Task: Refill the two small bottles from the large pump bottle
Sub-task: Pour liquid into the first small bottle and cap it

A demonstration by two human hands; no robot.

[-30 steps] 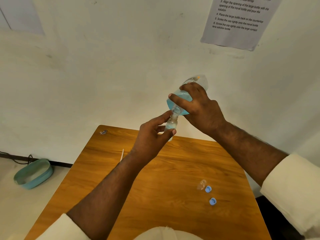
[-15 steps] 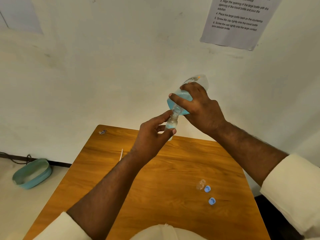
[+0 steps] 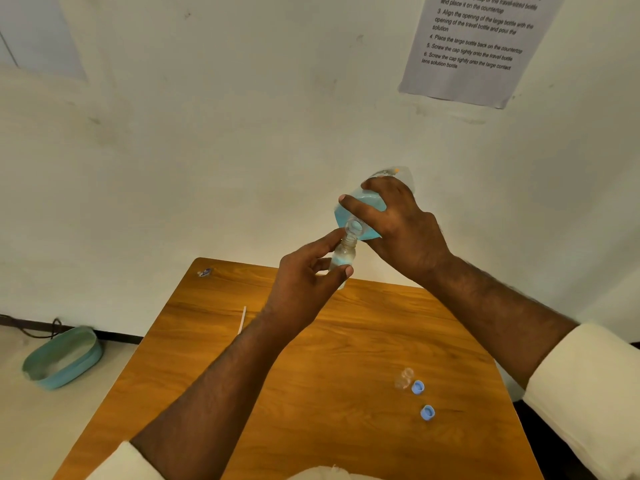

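The pour into the first small bottle is the step in hand. The right hand (image 3: 401, 230) has its grip wrapped round the large clear plastic bottle of blue liquid (image 3: 363, 211), tipped steeply so its open neck points down and meets the mouth of the small clear plastic bottle (image 3: 343, 258). The left hand (image 3: 308, 282) pinches that small bottle between thumb and fingers, holding it roughly upright in the air above the far edge of the wooden counter (image 3: 311, 375). No pump head shows on the large bottle.

The small bottle carries a band of pale blue low in its body and looks clear above, so it seems only partly filled. The large bottle is about half full, the liquid pooled towards its neck.

Next, I judge, the right hand must tip the large bottle back once the level nears the small neck, keeping both mouths aligned to avoid a spill.

The second small clear bottle (image 3: 403, 377) lies on the counter, apparently empty, just beside one light blue cap (image 3: 418, 387); another blue cap (image 3: 427, 412) sits nearby.
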